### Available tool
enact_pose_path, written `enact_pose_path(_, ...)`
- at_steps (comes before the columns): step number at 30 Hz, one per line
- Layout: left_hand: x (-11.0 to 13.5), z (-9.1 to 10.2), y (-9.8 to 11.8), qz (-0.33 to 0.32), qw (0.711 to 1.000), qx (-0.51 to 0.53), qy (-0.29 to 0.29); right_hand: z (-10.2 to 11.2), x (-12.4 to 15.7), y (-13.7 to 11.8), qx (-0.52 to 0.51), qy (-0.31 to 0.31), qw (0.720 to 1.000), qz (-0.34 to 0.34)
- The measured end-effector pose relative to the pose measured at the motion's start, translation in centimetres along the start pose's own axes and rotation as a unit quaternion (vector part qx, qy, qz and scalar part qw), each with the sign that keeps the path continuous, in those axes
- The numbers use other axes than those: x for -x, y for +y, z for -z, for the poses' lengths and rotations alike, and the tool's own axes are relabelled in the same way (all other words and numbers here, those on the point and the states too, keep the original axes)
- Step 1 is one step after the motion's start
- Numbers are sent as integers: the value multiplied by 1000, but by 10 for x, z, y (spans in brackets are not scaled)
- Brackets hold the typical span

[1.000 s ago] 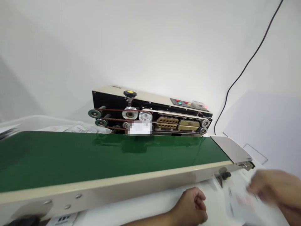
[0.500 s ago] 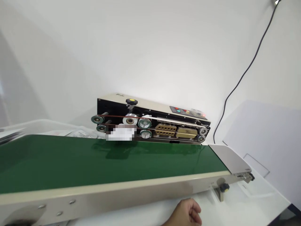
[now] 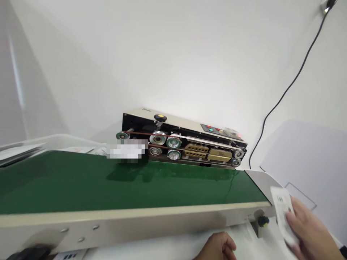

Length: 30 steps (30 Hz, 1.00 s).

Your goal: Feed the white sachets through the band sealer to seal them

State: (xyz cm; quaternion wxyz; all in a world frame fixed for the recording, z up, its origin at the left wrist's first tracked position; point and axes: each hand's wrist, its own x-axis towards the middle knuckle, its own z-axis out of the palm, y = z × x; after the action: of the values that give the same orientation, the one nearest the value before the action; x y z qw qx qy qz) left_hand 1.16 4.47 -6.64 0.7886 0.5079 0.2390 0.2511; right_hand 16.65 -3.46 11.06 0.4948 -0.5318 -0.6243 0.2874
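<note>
My right hand (image 3: 311, 231) grips a small white packet (image 3: 283, 213) with dark print, near the right end of the green conveyor belt (image 3: 162, 187). At the bottom centre, my left hand (image 3: 217, 247) rests in front of the conveyor, its fingers loosely curled with nothing visible in them; the lower part is cut off. Behind the belt stands a band sealer (image 3: 168, 121) with rollers, thin belts and brass blocks. A whitish piece (image 3: 127, 150), blurred out by pixels, is at the sealer's left rollers, above the belt.
White bags or papers (image 3: 78, 148) lie behind the belt's left part. A black knob (image 3: 262, 221) sits under the conveyor's right end. A dark object (image 3: 35, 252) is at the lower left. A black cable (image 3: 287, 77) hangs down the wall on the right.
My right hand has come into view from the right with the white packet. The whitish piece has moved left along the sealer's rollers. My left hand has barely moved.
</note>
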Motion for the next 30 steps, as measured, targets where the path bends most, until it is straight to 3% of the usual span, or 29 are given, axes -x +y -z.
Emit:
enact_pose_path(1, 0, 0, 1, 4, 1000, 1, -1, 6, -22, -4, -7, 43, 999, -15)
enact_pose_path(3, 0, -1, 3, 16, 1000, 0, -3, 16, -62, -10, -43, 150, 981, -116)
enact_pose_path(6, 2, -2, 7, 31, 1000, 2, -2, 22, -110, -11, -71, 193, 961, -187)
enact_pose_path(10, 8, -4, 12, 33, 999, 5, 9, 24, -143, 4, -62, 218, 941, -252)
enact_pose_path(15, 13, -9, 17, 35, 999, -18, 26, 19, -157, 25, -50, 255, 927, -272)
enact_pose_path(20, 17, -14, 25, 50, 996, -53, 48, 13, -163, 26, -37, 268, 925, -267)
enact_pose_path(30, 18, -15, 20, 42, 996, -55, 50, -6, -171, 21, -19, 227, 933, -277)
